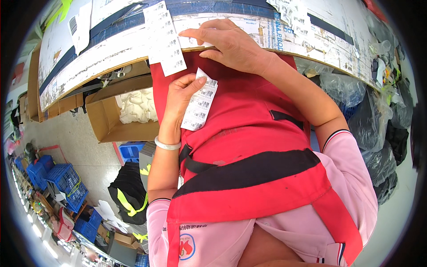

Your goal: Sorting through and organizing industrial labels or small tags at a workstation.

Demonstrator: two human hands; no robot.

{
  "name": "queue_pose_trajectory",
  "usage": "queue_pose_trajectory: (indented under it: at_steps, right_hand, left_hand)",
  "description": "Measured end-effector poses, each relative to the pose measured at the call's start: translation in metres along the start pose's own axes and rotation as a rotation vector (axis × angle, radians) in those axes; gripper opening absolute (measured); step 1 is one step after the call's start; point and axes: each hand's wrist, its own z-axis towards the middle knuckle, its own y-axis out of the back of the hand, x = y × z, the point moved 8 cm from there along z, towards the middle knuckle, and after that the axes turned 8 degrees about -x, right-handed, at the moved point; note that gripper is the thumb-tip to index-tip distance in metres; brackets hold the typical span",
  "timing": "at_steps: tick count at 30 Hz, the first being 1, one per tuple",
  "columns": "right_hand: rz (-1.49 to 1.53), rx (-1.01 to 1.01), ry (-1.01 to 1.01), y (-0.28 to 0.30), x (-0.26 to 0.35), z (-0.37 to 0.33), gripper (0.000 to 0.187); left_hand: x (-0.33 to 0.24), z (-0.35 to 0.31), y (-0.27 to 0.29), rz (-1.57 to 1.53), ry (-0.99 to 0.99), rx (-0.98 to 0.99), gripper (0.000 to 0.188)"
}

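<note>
Presently, the left hand [181, 94] has its thumb closed over the upper end of a held barcode label strip [200, 107], pinching it against the bent fingers. The strip hangs below the thumb, in front of the red apron [242, 107], with its printed face outward; gripping only one end appears to leave most codes uncovered and readable. Whether its lower end touches the cloth cannot be told.

The right hand [238, 46] is partly open: index finger extended, thumb apart below it, remaining fingers curled, nothing visibly in hold. A bench barcode label strip [168, 44] lies immediately left of the index fingertip; contact with its edge cannot be confirmed. Its near end overhangs the workbench [113, 58], above the left fingers, presumably giving a free edge that is easier to pick up than one lying flat.

Left of and below the left fingers, a cardboard box [98, 113] stands with its top open, containing white pieces [140, 107]; that position probably keeps its contents within reach and off the work surface.
</note>
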Motion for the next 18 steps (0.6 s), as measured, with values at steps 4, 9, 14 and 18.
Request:
queue_pose_trajectory:
  at_steps: [4, 9, 14, 18]
  right_hand:
    - [0.001, -0.021, 0.013, 0.002, -0.002, -0.001, 0.056]
    - [0.078, -0.058, 0.003, 0.018, -0.003, 0.0, 0.057]
    - [0.025, -0.1, -0.126, 0.049, -0.03, -0.024, 0.067]
    - [0.033, -0.095, -0.193, 0.051, -0.045, -0.038, 0.067]
  left_hand:
    - [-0.001, -0.001, -0.002, 0.003, 0.006, -0.002, 0.013]
    - [0.001, 0.0, 0.0, -0.023, -0.002, 0.005, 0.012]
    - [0.0, 0.0, 0.0, -0.05, 0.009, 0.004, 0.011]
    - [0.0, 0.001, -0.003, -0.045, 0.011, 0.018, 0.011]
